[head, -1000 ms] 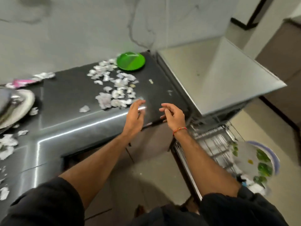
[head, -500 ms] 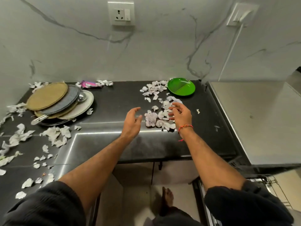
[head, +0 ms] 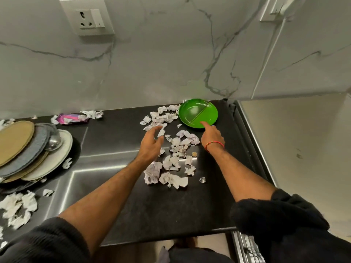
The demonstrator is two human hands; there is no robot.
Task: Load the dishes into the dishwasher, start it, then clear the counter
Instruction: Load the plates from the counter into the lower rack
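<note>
Black counter (head: 117,202) w/ torn paper scraps (head: 171,166), marble wall behind. Right hand (head: 211,136) open, index fingertip at green plate (head: 198,113) rim; left hand (head: 152,143) open, empty.

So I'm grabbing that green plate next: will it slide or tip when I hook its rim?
The green plate looks like thin, glossy plastic, so probably light and stiff. On the smooth black counter it may skate away. Pressing its shallow rim could tilt it.

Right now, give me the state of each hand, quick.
Left hand: open, fingers loosely curled, holding nothing, over the paper scraps.
Right hand: open, empty, index finger stretched to the near rim of the green plate.
</note>
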